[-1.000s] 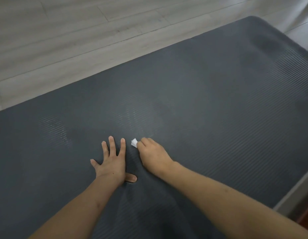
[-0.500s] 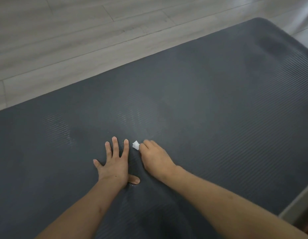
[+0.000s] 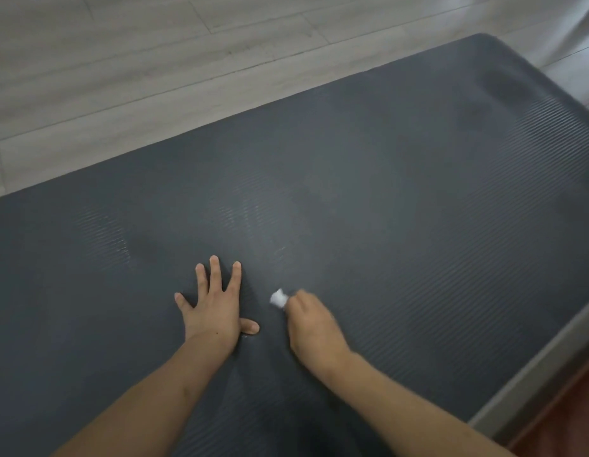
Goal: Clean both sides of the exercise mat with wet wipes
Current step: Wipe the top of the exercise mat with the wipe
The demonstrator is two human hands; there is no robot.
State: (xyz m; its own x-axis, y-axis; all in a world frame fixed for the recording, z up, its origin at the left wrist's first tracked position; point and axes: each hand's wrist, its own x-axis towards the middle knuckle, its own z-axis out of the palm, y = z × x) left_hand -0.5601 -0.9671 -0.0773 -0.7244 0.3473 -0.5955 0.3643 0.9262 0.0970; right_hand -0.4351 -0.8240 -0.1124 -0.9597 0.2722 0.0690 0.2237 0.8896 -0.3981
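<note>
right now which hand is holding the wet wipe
The right hand, curled round the white wet wipe; the left hand lies flat, fingers spread.

Two arms come up from the bottom of the view, and both are bare. No sleeves show on them at all, from the wrists down to the edge of the picture. The left hand (image 3: 214, 308) has five fingers with short nails, and there is no ring on any finger. A few small dark dots sit on the back of this hand and on the arm below it. The right hand (image 3: 314, 328) looks a bit blurry, so its fingers are hard to see well. There is no watch, band or glove on either wrist. The arms are smooth and thin, with no marks or drawings on them.
</note>
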